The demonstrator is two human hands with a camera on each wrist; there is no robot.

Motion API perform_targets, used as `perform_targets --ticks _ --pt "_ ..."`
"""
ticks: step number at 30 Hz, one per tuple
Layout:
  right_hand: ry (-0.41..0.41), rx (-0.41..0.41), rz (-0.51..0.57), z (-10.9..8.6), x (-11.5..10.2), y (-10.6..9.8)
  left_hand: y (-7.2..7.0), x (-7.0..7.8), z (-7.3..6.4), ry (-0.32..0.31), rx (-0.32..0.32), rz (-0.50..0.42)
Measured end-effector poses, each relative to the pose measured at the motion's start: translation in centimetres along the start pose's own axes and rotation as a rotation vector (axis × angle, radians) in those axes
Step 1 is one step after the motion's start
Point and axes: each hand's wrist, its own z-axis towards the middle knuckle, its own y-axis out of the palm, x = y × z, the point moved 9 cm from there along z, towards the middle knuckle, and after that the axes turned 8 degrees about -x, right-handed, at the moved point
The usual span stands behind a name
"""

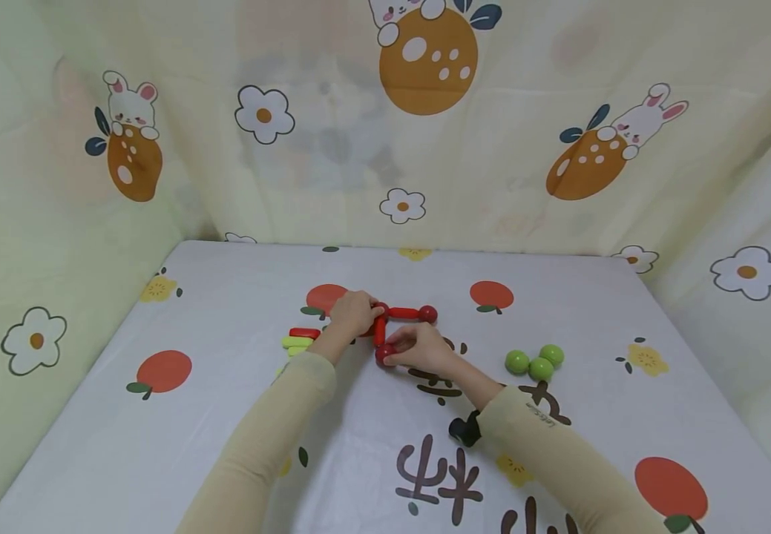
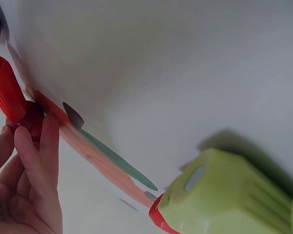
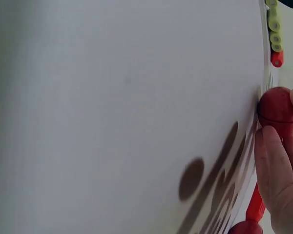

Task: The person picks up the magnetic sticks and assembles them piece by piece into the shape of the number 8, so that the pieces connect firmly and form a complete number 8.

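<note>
Glossy red balls and red rods are joined in an angled piece on the table. My left hand [image 1: 353, 313] grips the corner ball [image 2: 31, 119] at the far end of the near rod [image 1: 380, 331]. Between the thumb and fingers of my right hand [image 1: 425, 348] is the near red ball [image 3: 278, 108], at that rod's other end. A second red rod [image 1: 403, 313] runs rightward from the corner to a third red ball [image 1: 428, 314], which no hand touches.
Light green rods [image 2: 224, 195] and a loose red rod [image 1: 304, 333] lie beside the left forearm. Several green balls [image 1: 541, 368] sit grouped to the right of the right hand. A printed cloth [image 1: 225, 297] covers the table, with patterned curtains [image 1: 332, 170] behind and at the sides.
</note>
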Motion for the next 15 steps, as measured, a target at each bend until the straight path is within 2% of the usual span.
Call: perform_targets --ticks 7,15 --pt "-0.051 0.011 0.015 0.21 -0.49 0.42 -0.09 0.09 -0.08 0.002 0.008 0.001" --pt "-0.061 0.023 0.009 0.38 -0.63 0.6 -0.05 -0.01 -0.04 -0.008 0.005 0.002"
